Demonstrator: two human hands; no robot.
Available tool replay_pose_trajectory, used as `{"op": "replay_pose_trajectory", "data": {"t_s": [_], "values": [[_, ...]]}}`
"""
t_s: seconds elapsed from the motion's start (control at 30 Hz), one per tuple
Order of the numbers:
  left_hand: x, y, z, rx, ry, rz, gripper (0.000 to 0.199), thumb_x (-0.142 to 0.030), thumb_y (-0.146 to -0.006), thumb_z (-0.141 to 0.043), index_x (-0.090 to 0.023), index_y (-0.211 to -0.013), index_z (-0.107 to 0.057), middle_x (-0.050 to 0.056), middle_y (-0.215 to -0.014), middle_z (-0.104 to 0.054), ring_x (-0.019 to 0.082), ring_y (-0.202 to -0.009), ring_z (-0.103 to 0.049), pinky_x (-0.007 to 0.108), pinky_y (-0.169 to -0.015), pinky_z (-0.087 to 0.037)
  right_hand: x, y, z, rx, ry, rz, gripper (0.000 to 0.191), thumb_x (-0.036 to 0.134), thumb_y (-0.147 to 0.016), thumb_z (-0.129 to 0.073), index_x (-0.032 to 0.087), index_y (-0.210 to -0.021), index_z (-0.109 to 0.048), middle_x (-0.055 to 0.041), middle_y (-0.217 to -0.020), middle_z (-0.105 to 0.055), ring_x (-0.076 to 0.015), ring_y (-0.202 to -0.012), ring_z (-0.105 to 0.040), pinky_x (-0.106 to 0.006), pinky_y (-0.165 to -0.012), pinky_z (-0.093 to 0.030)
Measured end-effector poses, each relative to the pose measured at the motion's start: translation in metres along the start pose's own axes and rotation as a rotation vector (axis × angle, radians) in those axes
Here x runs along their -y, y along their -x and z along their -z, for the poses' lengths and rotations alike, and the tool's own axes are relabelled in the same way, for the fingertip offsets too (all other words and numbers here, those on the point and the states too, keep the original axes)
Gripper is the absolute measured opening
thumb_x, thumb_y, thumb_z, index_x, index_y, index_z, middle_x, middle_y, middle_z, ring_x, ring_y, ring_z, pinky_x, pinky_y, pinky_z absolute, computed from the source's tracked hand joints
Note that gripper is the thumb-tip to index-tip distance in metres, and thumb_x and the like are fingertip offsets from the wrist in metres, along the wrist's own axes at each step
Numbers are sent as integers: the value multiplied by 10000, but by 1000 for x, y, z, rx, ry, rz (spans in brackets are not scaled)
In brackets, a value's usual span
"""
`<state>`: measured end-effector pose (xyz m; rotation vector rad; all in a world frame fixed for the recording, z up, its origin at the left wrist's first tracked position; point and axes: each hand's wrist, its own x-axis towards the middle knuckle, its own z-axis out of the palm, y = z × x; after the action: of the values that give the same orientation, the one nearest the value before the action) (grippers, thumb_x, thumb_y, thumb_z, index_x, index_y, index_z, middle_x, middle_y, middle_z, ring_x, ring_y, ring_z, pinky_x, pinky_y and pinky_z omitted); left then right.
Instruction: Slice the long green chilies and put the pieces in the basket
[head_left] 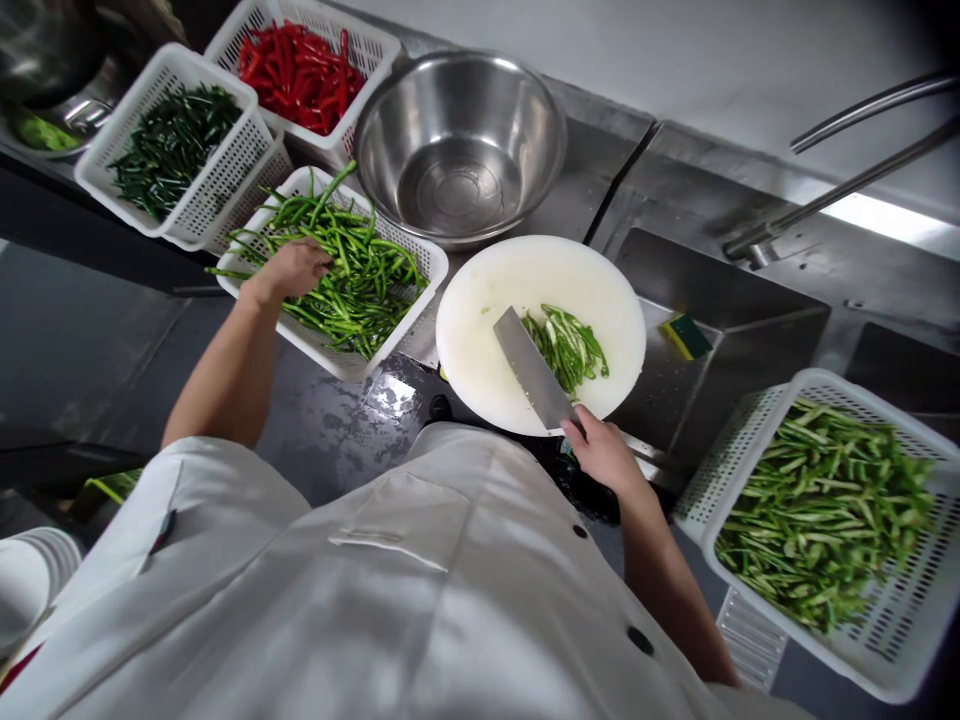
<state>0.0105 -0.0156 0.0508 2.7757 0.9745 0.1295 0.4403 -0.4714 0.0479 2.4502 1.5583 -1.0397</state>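
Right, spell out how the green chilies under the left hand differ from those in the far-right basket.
The long green chilies under the left hand look whole; the far-right green chilies are sliced into shorter pieces.
The long green chilies show mostly green skin; the far-right green chilies show pale cut insides.
Both lie heaped in white perforated baskets.

Your round cutting board (540,270): plain off-white. Your broad-bladed steel cleaver (532,370): silver-grey. Long slender whole peppers (364,285): bright green. Thin sliced pepper strips (570,345): green, streaked pale whitish-green. Glossy elongated chillies (296,75): red. Rectangular plastic baskets (724,465): white, patterned with rows of slots. Rectangular sponge (686,337): yellow, dark-green layer. Your cloth jacket (390,610): white; round buttons (640,640), black.
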Motion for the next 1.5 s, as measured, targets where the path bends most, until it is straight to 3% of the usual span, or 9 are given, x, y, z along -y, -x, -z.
{"op": "replay_pose_trajectory", "data": {"t_s": [0.07, 0.13, 0.27, 0.37, 0.47, 0.77, 1.13, 1.33, 1.5], "values": [[-45, -8, 1, -51, -50, -150, 408, -329, -1082, -389, -88, -1041, -716, 81, -929, -641, 183, -977, -573, 376, -1002, -502, 1, 1, 1, 4, -43, -14, 414, 415, -1070, -394, 197, -1347, -612, -121, -1042, -746, -291, -938, -684, -345, -819, -471], [-115, -16, -22, -124, -95, -167, 377, -220, -1059, -380, -102, -1152, -725, 135, -1104, -638, 244, -1060, -579, 434, -973, -499, 2, 1, 5, -3, -60, -54, 418, 407, -1070, -391, 187, -1343, -619, -111, -985, -742, -273, -872, -683, -340, -810, -473], [-262, -21, -106, -127, -57, -261, 317, -145, -1019, -450, -179, -1145, -739, 156, -1118, -651, 324, -1137, -574, 497, -935, -498, 0, 7, 11, -8, -48, -107, 397, 377, -1086, -383, 164, -1330, -613, -126, -1000, -751, -273, -880, -689, -327, -812, -471], [-320, -20, -159, -87, 20, -317, 324, -127, -1019, -451, -182, -1157, -739, 168, -1109, -667, 325, -1109, -584, 497, -919, -510, -3, 16, 12, -3, -2, -100, 400, 366, -1100, -370, 159, -1364, -587, -146, -1084, -760, -300, -1005, -693, -334, -854, -469], [-325, -22, -182, -98, 87, -334, 352, -97, -1021, -427, -169, -1188, -728, 150, -1103, -689, 292, -1055, -596, 454, -928, -521, -4, 27, 10, 36, 50, -90, 433, 365, -1115, -349, 141, -1424, -553, -158, -1097, -759, -312, -1049, -701, -344, -868, -469], [-305, -25, -191, -195, 64, -361, 333, -64, -1009, -428, -169, -1045, -742, 123, -1017, -694, 261, -962, -585, 401, -930, -542, 2, 57, 31, 145, 233, -60, 418, 368, -1128, -332, 153, -1439, -511, -155, -1023, -768, -322, -957, -741, -340, -761, -471], [-309, -24, -191, -203, 35, -368, 286, -32, -981, -459, -163, -1010, -712, 92, -966, -676, 237, -910, -570, 353, -879, -536, 20, 39, 35, 231, 178, 7, 320, 334, -1136, -327, 143, -1340, -484, -164, -1023, -750, -323, -992, -728, -329, -744, -424], [-308, -22, -190, -187, 59, -354, 277, -33, -965, -467, -175, -999, -702, 88, -971, -669, 236, -897, -571, 357, -875, -537, 28, 32, 27, 218, 118, -10, 394, 334, -1140, -312, 122, -1452, -425, -188, -1105, -737, -318, -1046, -711, -330, -778, -422], [-308, -23, -190, -193, 107, -352, 282, -22, -938, -458, -172, -966, -695, 101, -961, -665, 236, -898, -570, 362, -863, -541, 30, 29, 29, 236, 64, -6, 370, 342, -1136, -326, 123, -1375, -506, -188, -1090, -741, -320, -1062, -707, -327, -804, -433]]}}
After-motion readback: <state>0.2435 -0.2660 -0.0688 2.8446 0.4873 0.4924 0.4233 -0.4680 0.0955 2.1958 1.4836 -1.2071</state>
